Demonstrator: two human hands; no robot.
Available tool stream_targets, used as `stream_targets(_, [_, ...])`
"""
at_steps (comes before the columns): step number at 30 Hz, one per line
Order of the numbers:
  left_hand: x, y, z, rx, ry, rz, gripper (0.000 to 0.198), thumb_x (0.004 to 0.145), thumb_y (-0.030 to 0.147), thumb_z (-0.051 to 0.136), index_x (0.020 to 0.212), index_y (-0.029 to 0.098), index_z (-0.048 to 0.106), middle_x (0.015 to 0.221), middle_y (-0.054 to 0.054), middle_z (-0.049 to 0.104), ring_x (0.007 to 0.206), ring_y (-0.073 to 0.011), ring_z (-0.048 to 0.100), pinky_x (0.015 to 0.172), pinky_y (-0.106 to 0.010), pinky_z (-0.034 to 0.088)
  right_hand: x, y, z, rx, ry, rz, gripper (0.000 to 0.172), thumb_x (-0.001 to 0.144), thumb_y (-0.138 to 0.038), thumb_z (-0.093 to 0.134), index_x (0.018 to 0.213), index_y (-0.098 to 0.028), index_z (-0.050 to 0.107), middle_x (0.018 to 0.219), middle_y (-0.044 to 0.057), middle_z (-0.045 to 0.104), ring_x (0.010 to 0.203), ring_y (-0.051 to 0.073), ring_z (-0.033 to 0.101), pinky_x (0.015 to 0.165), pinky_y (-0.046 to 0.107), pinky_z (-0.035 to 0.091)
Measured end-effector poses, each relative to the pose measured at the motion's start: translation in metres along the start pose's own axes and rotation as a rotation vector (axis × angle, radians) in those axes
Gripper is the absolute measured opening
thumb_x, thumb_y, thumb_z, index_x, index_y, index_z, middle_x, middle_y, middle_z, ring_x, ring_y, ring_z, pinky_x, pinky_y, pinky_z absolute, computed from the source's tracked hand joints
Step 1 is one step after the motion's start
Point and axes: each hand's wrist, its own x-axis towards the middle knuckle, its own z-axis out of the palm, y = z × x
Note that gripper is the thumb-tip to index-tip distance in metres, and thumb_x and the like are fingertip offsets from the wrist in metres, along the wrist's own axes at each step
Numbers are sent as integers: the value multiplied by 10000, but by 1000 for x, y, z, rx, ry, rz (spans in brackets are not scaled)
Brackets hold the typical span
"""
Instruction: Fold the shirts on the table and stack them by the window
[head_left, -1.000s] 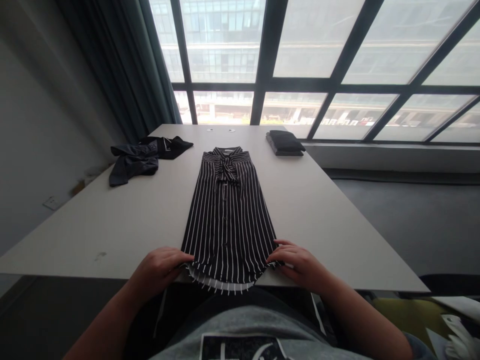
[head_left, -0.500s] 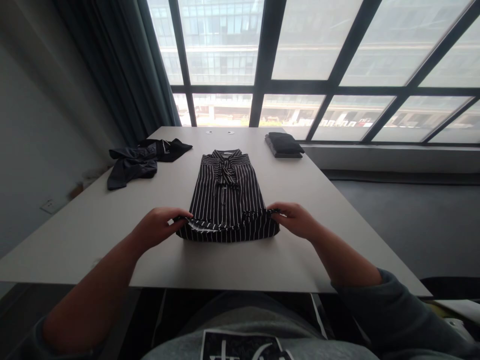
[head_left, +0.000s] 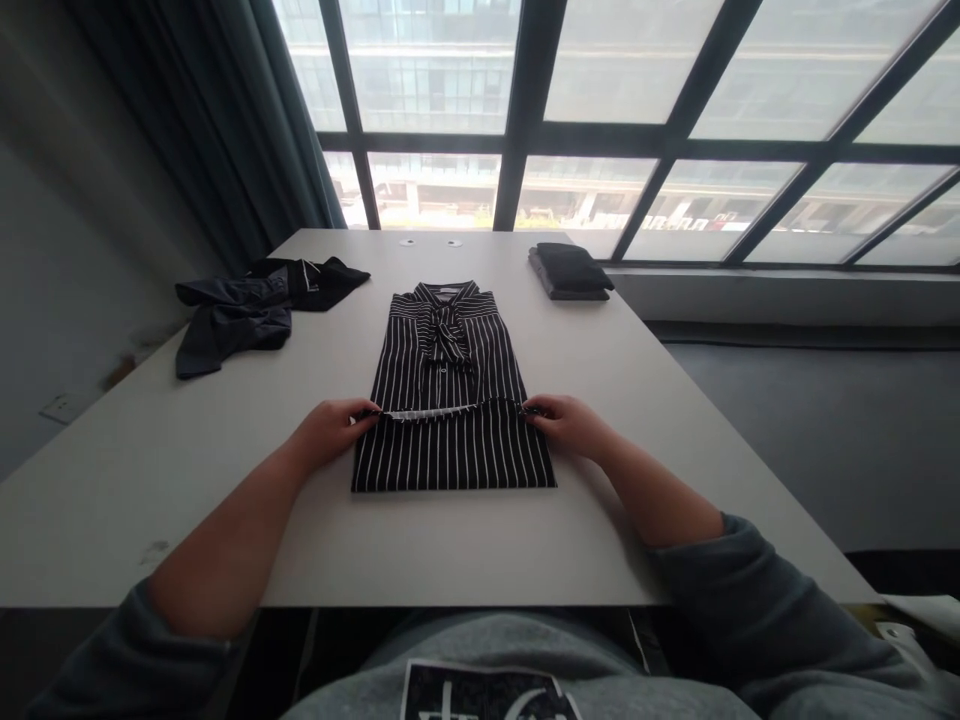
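A black shirt with white stripes (head_left: 456, 450) lies on the white table (head_left: 465, 550), its collar pointing toward the window and a bow at its neck. Its lower part is folded up over the front, with the hem running across the middle. My left hand (head_left: 334, 430) pinches the left end of that hem between thumb and fingers. At the right end, my right hand (head_left: 566, 422) grips the hem in the same way. Part of the pale inner side of the cloth shows along the hem near my left hand.
Crumpled dark garments (head_left: 240, 315) lie at the left of the table. A stack of folded dark clothes (head_left: 571, 270) sits at the back right. Beyond the far edge stands a large window (head_left: 442, 65), with a dark curtain (head_left: 217, 120) to its left.
Both hands have carried the hem farther up the shirt, away from me. The folded part now lies longer and flatter. The view has shifted slightly.
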Motion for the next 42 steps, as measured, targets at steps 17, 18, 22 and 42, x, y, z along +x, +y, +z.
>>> stream_targets(17, [0,-4,8,42,47,-122,361,934,501,562,999,218,777,884,-41,798,784,-227,707,753,-311,490,0,-8,8,-112,98,85,412,879,-266,737,1290,-293,744,907,7,770,712,183,663,761,326,544])
stream_targets(18, [0,-4,8,45,40,-123,374,935,512,558,1010,217,777,887,-43,795,782,-228,706,750,-315,490,0,-8,8,-113,97,84,398,879,-263,737,1276,-291,750,913,8,774,719,185,667,764,326,546])
stream_targets(22, [-1,-4,7,54,0,-115,449,901,588,600,1074,211,773,917,-52,789,794,-243,701,766,-345,515,-1,-10,6,-116,87,52,338,888,-269,726,1223,-273,767,910,12,777,751,195,680,773,328,545])
stream_targets(42, [5,-9,-2,-101,145,25,381,941,565,621,1016,202,711,966,-47,732,817,-202,641,685,-297,503,7,-7,-3,164,230,-144,289,929,-383,651,1144,-238,778,1013,44,792,781,193,669,706,331,552])
